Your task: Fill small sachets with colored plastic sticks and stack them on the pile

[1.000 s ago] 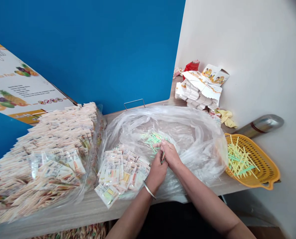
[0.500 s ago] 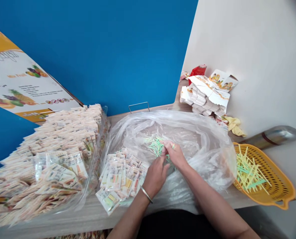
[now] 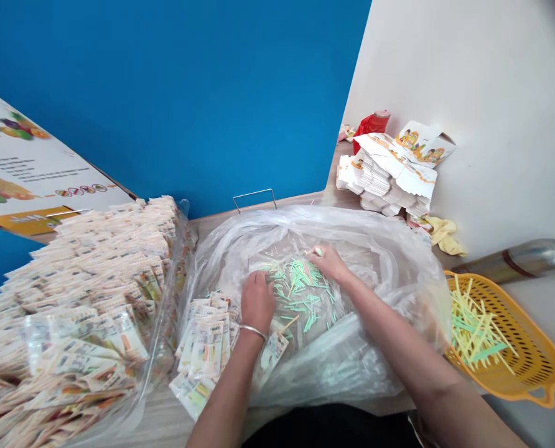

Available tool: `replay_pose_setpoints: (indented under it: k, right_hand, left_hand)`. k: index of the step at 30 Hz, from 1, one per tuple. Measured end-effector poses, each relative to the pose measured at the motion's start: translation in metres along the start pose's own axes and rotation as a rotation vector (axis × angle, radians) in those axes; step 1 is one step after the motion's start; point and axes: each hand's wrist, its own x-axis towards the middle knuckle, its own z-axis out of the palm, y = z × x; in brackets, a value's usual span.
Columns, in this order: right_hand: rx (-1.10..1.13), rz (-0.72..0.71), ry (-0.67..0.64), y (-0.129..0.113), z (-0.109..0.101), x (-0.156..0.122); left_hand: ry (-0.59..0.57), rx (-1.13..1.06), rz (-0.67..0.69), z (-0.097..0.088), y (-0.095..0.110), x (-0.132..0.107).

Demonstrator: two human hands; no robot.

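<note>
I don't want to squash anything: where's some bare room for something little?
The yellow basket has a bare end, right of its yellow sticks. A small table patch shows between the blue panel, white cartons and clear plastic. It's crowded between the left hand and right hand, with green sticks, and at far left, with piled packets.

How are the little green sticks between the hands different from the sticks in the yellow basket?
The loose green sticks are mostly green, while the basket sticks are mostly yellow with some green. The loose green sticks look shorter; the basket sticks look longer. The loose green sticks lie on clear plastic, but the basket sticks sit in a yellow basket with holes. Both are thin and jumbled.
</note>
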Motion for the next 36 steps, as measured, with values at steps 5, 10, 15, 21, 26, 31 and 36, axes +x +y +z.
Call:
replay_pose_setpoints:
  k: [5,10,15,21,26,31,36]
  right_hand:
    - [0.613,0.091,-0.007,0.006,-0.014,-0.012]
    - [0.340,-0.097,-0.075,-0.006,-0.005,-0.026]
    - [-0.319,-0.016,-0.124,0.003,-0.004,-0.034]
    - [-0.232,0.006,-0.078,0.016,-0.025,-0.036]
    - [-0.402,-0.017,-0.114,-0.013,-0.001,-0.032]
    - [-0.424,-0.031,-0.188,-0.017,0.002,-0.026]
    - [-0.176,-0.077,-0.206,0.014,-0.018,-0.034]
  left_hand:
    - [0.026,0.042,-0.014,-0.011,-0.001,0.012]
    - [-0.066,0.179,0.163,-0.004,0.006,0.044]
    - [-0.085,0.185,0.057,0.004,-0.007,0.056]
    - [0.029,0.103,0.107,-0.013,0.009,0.034]
    - [-0.206,0.130,0.130,-0.005,0.041,0.008]
    - [-0.253,0.060,0.084,0.005,0.037,0.005]
    - [-0.221,-0.199,-0.083,0.002,0.022,0.005]
